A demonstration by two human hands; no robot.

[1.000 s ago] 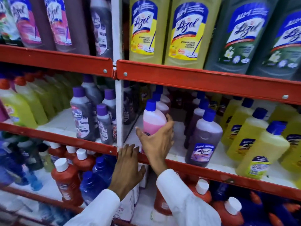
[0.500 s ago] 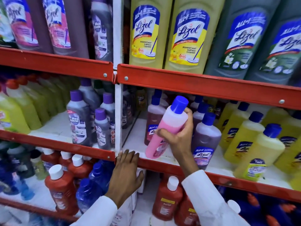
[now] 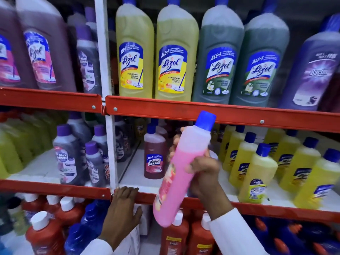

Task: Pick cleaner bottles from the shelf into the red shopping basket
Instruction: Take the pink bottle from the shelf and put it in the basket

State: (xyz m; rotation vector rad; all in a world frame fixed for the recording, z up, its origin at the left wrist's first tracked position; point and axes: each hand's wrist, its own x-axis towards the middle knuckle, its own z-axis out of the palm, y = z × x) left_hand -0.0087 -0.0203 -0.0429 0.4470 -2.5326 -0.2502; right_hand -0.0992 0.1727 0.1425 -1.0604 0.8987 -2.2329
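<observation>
One pink cleaner bottle (image 3: 181, 173) sits wrapped in the right hand (image 3: 200, 170) around its middle, tilted, blue cap toward the upper rail, clear of the shelf (image 3: 132, 179) in front of it. The left hand (image 3: 121, 216) lies flat and empty on the red shelf rail (image 3: 55, 189), likely for steadying. No shopping basket shows.

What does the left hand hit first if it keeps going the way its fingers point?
The left hand points up, fingertips already at the red shelf rail. Past that, probably the white upright post; depth is unclear.
</observation>
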